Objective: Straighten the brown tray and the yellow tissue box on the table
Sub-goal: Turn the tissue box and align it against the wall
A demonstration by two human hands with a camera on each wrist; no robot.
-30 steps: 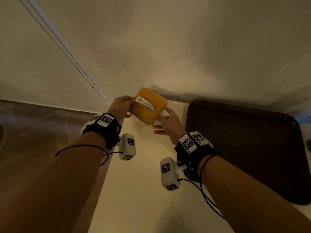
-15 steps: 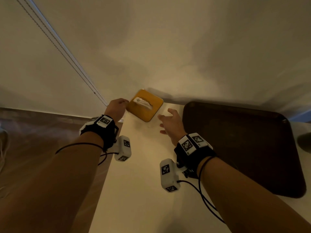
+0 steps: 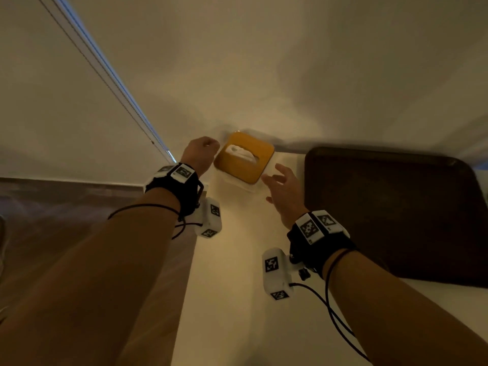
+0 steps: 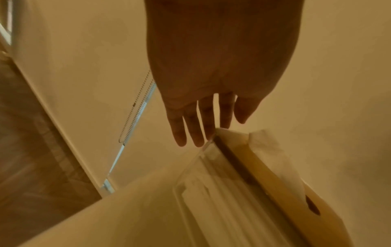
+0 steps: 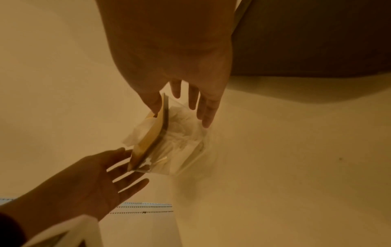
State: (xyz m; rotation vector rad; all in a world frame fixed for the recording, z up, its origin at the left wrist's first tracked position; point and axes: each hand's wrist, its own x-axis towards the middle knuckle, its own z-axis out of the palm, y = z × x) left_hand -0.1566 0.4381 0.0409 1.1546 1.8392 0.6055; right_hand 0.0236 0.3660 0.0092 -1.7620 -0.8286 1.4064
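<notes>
The yellow tissue box point(image 3: 244, 157), a clear case with a yellow lid and a white tissue sticking out, stands at the table's far left corner against the wall. My left hand point(image 3: 202, 151) is at its left corner with straight fingers point(image 4: 196, 133) just touching the edge of the box point(image 4: 264, 167). My right hand point(image 3: 280, 180) hovers at the near right corner, its fingers point(image 5: 208, 113) straight and spread beside the box point(image 5: 156, 142), holding nothing. The brown tray point(image 3: 390, 212) lies flat to the right, close to the right wrist.
The pale table point(image 3: 237, 286) runs toward me between my arms; its left edge drops to a wooden floor point(image 3: 52, 220). A wall rises right behind the box and tray. A blind cord point(image 3: 105, 67) hangs at the left.
A second ago both hands pressed the box's sides. They came off it half a second ago. Now the box stands nearer the wall and the fingers are back at its corners.
</notes>
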